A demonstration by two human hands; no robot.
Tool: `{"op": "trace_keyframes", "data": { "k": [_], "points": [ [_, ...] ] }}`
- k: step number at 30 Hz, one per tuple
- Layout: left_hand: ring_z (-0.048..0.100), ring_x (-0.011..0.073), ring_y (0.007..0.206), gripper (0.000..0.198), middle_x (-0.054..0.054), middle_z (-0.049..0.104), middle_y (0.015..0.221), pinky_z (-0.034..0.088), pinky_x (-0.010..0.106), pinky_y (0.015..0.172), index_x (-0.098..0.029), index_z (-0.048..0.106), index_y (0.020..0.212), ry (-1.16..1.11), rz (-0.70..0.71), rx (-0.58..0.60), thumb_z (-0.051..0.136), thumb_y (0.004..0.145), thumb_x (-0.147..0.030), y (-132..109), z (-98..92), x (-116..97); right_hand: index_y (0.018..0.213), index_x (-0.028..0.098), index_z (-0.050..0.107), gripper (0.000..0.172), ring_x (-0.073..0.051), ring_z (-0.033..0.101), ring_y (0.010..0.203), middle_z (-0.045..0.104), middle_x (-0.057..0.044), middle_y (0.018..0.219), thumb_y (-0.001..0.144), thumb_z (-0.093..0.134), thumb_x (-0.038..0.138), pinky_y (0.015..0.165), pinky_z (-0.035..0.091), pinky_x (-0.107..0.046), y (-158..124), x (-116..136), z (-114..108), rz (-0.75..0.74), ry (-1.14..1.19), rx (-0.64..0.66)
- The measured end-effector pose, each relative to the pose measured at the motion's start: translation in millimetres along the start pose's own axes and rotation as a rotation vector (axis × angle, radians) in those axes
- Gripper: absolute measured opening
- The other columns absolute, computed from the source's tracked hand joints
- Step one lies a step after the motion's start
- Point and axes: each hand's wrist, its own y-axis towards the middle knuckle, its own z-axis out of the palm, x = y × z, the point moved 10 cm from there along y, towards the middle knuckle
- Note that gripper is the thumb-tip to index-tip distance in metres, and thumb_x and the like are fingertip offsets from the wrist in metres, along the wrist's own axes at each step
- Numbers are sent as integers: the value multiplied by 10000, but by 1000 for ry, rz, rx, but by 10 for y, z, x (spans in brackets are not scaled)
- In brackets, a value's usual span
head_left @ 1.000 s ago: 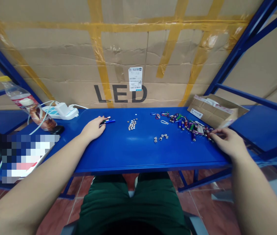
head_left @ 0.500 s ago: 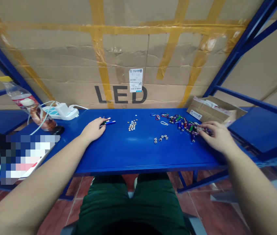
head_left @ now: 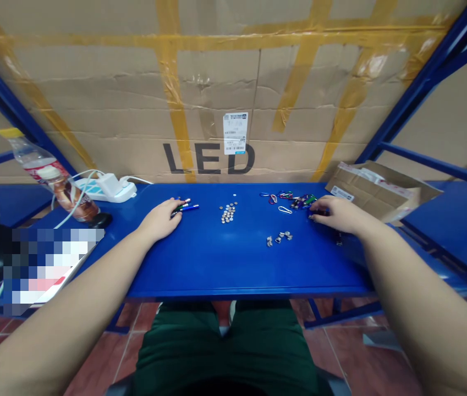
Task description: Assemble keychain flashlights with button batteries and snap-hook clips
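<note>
My left hand (head_left: 161, 220) lies on the blue metal table (head_left: 233, 264), its fingertips against several slim mini flashlights (head_left: 186, 207). My right hand (head_left: 335, 214) is further along the table, fingers reaching left over a pile of coloured mini flashlights (head_left: 305, 202). Much of that pile is hidden under the hand, and I cannot tell whether the fingers grip anything. Between the hands sit a small heap of button cells (head_left: 227, 214) and several small metal fittings (head_left: 278, 238). Coloured carabiner clips (head_left: 272, 198) lie behind the right fingers.
A flattened cardboard box (head_left: 382, 190) stands at the table's back right, with a large taped carton (head_left: 216, 99) behind. At the left are a plastic bottle (head_left: 45, 176), a power strip (head_left: 109, 190), and a pixelated flat item (head_left: 51, 269). The table's front edge drops to a tiled floor.
My right hand has slid left over the flashlight pile, and far fewer flashlights show now. My left hand stays by the slim flashlights. The view has shifted slightly.
</note>
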Motion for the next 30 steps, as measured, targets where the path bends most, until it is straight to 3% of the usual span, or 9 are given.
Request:
{"op": "trace_keyframes", "data": {
  "k": [7,13,19,23,26,30],
  "points": [
    [490,311,1463,526,107,594,1510,387,486,1236,-202,605,1449,7,24,26,463,950,-286,12,11,-22,1061,213,746,385,-260,687,845,714,-104,1019,852,613,508,834,561,-439,-149,69,-68,3,61,-128],
    [489,295,1465,497,78,608,1499,379,481,1245,-227,640,1413,-13,40,29,448,961,-302,6,51,-32,1079,231,767,356,-320,691,1043,752,-107,1098,854,602,451,983,546,-501,-160,142,31,-49,30,-81],
    [475,294,1476,493,80,617,1492,368,491,1252,-216,659,1393,-26,60,52,428,972,-328,-7,73,-83,1126,200,748,389,-337,711,1008,766,-120,1097,842,614,430,946,575,-526,-153,104,94,16,20,-53],
    [471,306,1479,493,82,608,1502,359,503,1255,-215,667,1385,-29,55,75,440,970,-353,-11,72,-80,1252,223,672,470,-318,728,964,769,-98,1098,851,631,464,921,593,-508,-209,94,43,72,165,-66],
    [465,309,1483,477,70,609,1501,359,507,1255,-226,679,1364,-41,63,83,443,972,-360,-14,71,-81,1159,259,682,368,-315,718,967,745,-93,1080,849,631,453,939,584,-507,-257,53,-81,73,192,-133],
    [491,314,1457,469,94,624,1475,403,503,1225,-207,666,1354,-65,60,71,458,965,-366,-20,33,-93,956,273,718,213,-355,685,1000,708,-108,1014,801,661,407,1006,531,-576,-285,-133,-124,96,59,-150]
  ]
}}
